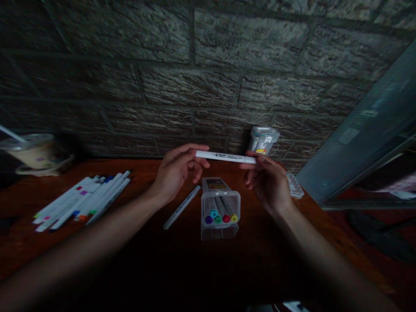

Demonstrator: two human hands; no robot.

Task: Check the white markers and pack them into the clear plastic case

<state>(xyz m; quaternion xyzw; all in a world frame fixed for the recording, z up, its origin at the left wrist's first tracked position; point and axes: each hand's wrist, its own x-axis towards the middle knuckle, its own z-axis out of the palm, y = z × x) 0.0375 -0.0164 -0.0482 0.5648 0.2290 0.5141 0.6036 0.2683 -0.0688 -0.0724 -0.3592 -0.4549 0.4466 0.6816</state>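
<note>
Both hands hold one white marker (pixel 224 157) level above the table. My left hand (pixel 178 170) pinches its left end, and my right hand (pixel 264 180) grips its right end. Below them lies a clear plastic marker case (pixel 220 210) on its side, with several markers inside showing coloured caps. A single white marker (pixel 182 207) lies on the table left of the case. A row of several white markers (pixel 84 201) with coloured ends lies further left.
The dark wooden table (pixel 182 268) backs onto a stone-brick wall. A lidded drink cup with a straw (pixel 34 154) stands at the far left. Another clear marker pack (pixel 264 141) leans on the wall, with a clear lid (pixel 295 185) by my right hand.
</note>
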